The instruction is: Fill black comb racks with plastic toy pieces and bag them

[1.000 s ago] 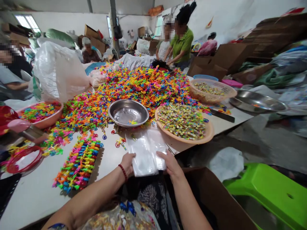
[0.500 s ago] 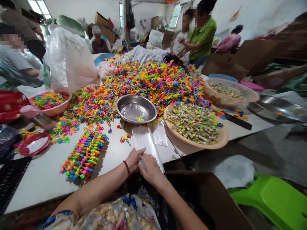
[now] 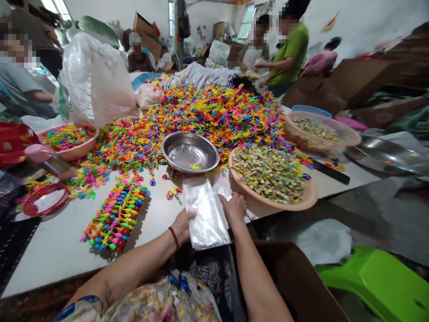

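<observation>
A flat stack of clear plastic bags [image 3: 205,219] lies on the near table edge, its lower end toward my lap. My left hand [image 3: 183,227], with a red bead bracelet at the wrist, is closed on the stack's left edge, thumb on top. My right hand [image 3: 235,209] rests at the stack's right side, over a smaller clear bag packet [image 3: 221,184]; its thumb is apart from the bent fingers. Beyond the bags stands a steel bowl [image 3: 190,152] with a few small pieces in it. On the left lies a block of colourful plastic toys [image 3: 117,214] in rows.
A large heap of colourful plastic pieces [image 3: 214,112] covers the table's middle. To the right stands a peach basin [image 3: 310,197] of small wrapped sticks, beside a perforated basket [image 3: 350,134]. A red-rimmed dish [image 3: 65,201] is at left, a green stool [image 3: 378,277] at lower right. Other people work behind.
My hands were together over the bags' lower end. They have parted: the left to the left edge, the right up and to the right. The bag stack now shows wider and flat.
</observation>
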Tool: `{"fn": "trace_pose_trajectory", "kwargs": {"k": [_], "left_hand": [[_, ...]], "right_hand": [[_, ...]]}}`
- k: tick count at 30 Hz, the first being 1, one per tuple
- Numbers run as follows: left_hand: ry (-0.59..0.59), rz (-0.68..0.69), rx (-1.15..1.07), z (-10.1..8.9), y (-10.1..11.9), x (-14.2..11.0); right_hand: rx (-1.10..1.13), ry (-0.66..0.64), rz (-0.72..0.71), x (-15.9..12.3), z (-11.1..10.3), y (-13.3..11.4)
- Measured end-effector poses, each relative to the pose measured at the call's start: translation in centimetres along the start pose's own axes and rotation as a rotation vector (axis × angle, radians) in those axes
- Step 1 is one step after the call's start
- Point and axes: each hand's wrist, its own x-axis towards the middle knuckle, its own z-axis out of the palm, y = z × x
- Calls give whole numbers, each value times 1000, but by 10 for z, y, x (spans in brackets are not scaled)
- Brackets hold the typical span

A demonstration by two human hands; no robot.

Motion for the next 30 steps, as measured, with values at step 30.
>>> {"fn": "trace_pose_trajectory", "kwargs": {"k": [30], "left_hand": [[-204, -86, -28, 60, -18, 51]], "right_hand": [[-295, 194, -914, -67, -63, 3]]}}
